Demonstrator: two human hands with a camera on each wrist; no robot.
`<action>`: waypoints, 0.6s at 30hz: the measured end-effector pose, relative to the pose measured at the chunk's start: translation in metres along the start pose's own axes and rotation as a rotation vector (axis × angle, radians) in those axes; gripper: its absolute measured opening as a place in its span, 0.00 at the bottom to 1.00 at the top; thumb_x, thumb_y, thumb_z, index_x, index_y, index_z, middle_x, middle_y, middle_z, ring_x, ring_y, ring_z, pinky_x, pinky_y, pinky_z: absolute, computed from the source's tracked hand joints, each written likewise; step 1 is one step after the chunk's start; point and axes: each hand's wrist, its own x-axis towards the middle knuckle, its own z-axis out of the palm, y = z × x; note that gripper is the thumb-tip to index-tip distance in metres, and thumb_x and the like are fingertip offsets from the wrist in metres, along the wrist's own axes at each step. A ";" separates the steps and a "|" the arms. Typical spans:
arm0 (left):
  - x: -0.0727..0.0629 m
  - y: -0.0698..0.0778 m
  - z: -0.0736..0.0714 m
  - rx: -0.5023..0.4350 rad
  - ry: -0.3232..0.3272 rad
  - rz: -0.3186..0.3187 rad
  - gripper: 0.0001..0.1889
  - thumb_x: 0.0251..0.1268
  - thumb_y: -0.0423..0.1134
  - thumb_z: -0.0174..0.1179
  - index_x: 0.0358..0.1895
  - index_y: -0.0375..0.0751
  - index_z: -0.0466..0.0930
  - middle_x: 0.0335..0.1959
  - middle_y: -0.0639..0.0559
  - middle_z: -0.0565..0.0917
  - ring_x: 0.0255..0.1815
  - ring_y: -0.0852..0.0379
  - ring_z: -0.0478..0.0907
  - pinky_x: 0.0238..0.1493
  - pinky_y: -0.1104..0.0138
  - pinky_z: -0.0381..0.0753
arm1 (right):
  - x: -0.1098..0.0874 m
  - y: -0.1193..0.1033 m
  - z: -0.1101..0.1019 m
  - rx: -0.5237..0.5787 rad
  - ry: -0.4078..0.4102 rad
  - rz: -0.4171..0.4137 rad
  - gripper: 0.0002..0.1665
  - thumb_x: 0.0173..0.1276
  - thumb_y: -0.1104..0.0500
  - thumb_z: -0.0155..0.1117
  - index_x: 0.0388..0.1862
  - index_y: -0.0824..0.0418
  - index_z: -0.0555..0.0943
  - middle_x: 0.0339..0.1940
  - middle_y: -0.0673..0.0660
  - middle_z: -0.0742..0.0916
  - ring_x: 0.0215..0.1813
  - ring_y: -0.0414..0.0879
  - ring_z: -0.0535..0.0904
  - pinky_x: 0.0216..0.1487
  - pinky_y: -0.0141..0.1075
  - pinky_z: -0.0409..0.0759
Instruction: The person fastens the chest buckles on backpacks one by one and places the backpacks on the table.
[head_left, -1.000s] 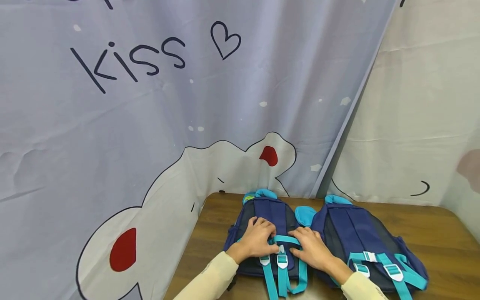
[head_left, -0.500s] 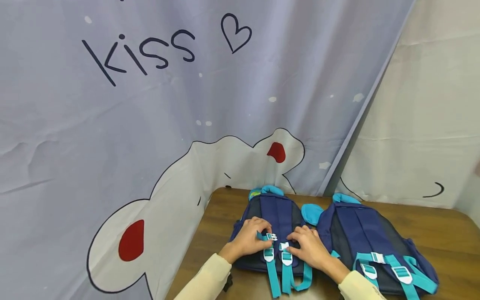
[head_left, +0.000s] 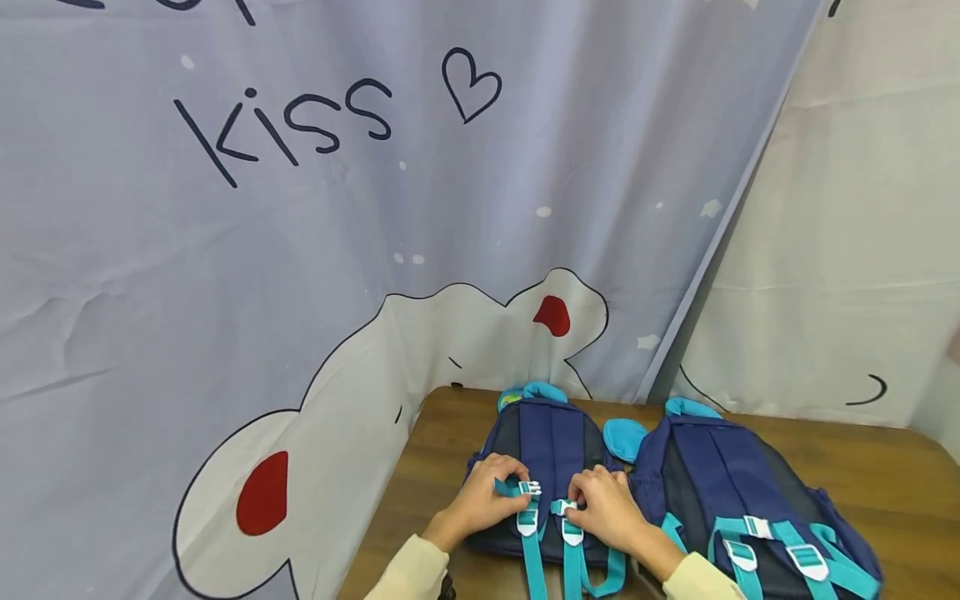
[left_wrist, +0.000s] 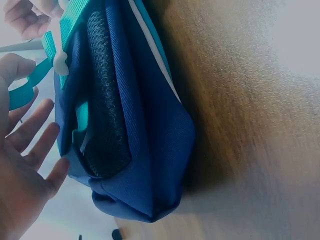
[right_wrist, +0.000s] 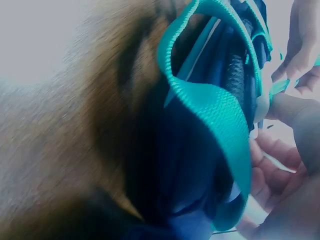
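Observation:
A navy backpack (head_left: 551, 442) with turquoise straps lies on its front, straps up, on the table. My left hand (head_left: 489, 495) pinches the turquoise chest strap by its white pronged buckle half (head_left: 529, 488). With thumb and fingers, my right hand (head_left: 604, 503) pinches the other white buckle half (head_left: 564, 507). A short gap separates the two halves. White strap adjusters (head_left: 527, 522) sit just below. In the left wrist view, the other fingers (left_wrist: 37, 142) of the left hand are spread beside the backpack's side (left_wrist: 150, 145). A loose strap loop (right_wrist: 220, 110) partly blocks the right wrist view.
To the right lies a second navy backpack (head_left: 720, 467), its chest buckle (head_left: 757, 527) fastened. A round turquoise piece (head_left: 624, 439) lies between the bags. The wooden table (head_left: 847, 454) meets a printed curtain (head_left: 450, 208) at its back and left.
The chest strap was joined across the bag a second ago; its buckle has come apart into two halves. The right hand now pinches its half, and both hands sit slightly lower in view.

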 end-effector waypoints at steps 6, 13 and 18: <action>-0.002 -0.002 -0.002 -0.004 0.003 -0.020 0.11 0.63 0.46 0.73 0.46 0.52 0.85 0.48 0.60 0.87 0.55 0.59 0.78 0.61 0.53 0.72 | 0.005 -0.013 -0.001 0.020 -0.036 0.034 0.12 0.58 0.55 0.83 0.28 0.48 0.84 0.21 0.40 0.77 0.33 0.40 0.69 0.45 0.51 0.65; -0.006 -0.006 -0.004 0.005 -0.018 -0.017 0.11 0.64 0.47 0.72 0.47 0.51 0.85 0.48 0.60 0.87 0.55 0.58 0.78 0.58 0.56 0.72 | 0.009 -0.020 0.007 0.097 -0.066 0.005 0.12 0.55 0.58 0.84 0.32 0.48 0.86 0.20 0.38 0.76 0.31 0.37 0.69 0.47 0.53 0.68; -0.004 -0.009 -0.007 -0.014 -0.042 -0.027 0.10 0.65 0.45 0.73 0.46 0.50 0.85 0.46 0.60 0.87 0.52 0.60 0.79 0.58 0.60 0.78 | 0.012 -0.018 0.010 0.162 -0.055 -0.007 0.15 0.51 0.63 0.83 0.32 0.48 0.85 0.20 0.36 0.77 0.30 0.33 0.71 0.44 0.48 0.67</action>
